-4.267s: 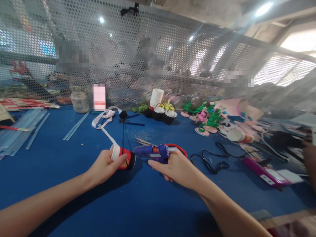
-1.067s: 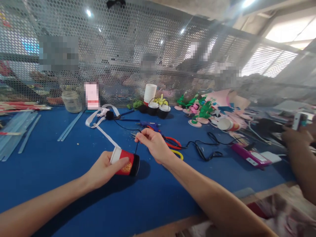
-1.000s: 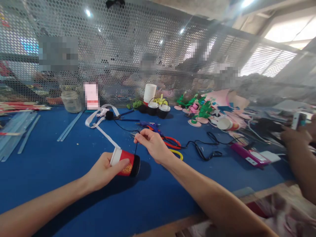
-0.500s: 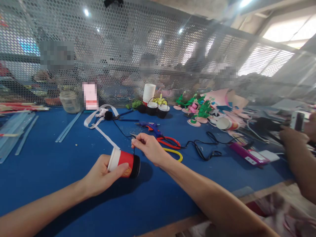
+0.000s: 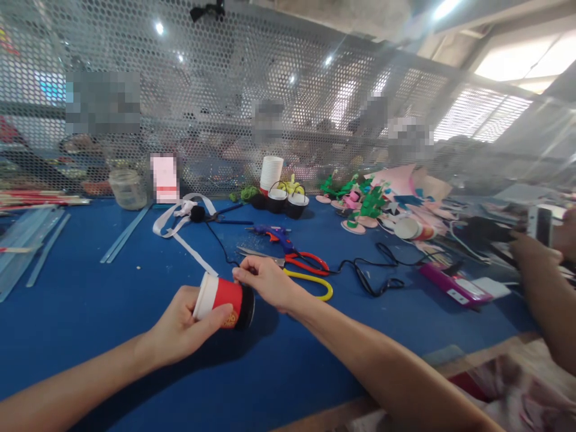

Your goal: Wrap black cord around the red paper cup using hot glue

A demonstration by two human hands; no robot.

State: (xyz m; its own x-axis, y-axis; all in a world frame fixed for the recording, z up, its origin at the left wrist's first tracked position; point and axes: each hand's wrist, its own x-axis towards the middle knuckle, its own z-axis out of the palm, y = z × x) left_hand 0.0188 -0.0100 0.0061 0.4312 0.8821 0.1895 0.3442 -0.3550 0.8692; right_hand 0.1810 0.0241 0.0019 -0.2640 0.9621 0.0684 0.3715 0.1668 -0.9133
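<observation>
My left hand [image 5: 189, 327] is wrapped round a tilted red and white paper cup [image 5: 225, 294], its base pointing right. A black band [image 5: 246, 307], apparently wound yarn, covers the base end. Beside that band, my right hand [image 5: 267, 281] pinches the black yarn [image 5: 222, 245], which runs back to a black yarn ball [image 5: 197, 213]. White ribbon [image 5: 193, 253] trails across the table to near the cup's rim. Just beyond my right hand lie scissors [image 5: 310, 264] with one red and one yellow handle, and a blue glue gun [image 5: 278, 235].
Black-wrapped cups with handles [image 5: 297, 207] stand at the back by a white cup stack [image 5: 271, 171]. Green and pink craft pieces [image 5: 360, 207] lie right of them. A purple device [image 5: 454, 283] with cords sits at right, near another person's hand [image 5: 535, 246]. Blue strips [image 5: 126, 234] lie left.
My right hand has moved slightly left and down, closer to the cup, uncovering the scissor blades. The left hand still holds the cup, shifted slightly.
</observation>
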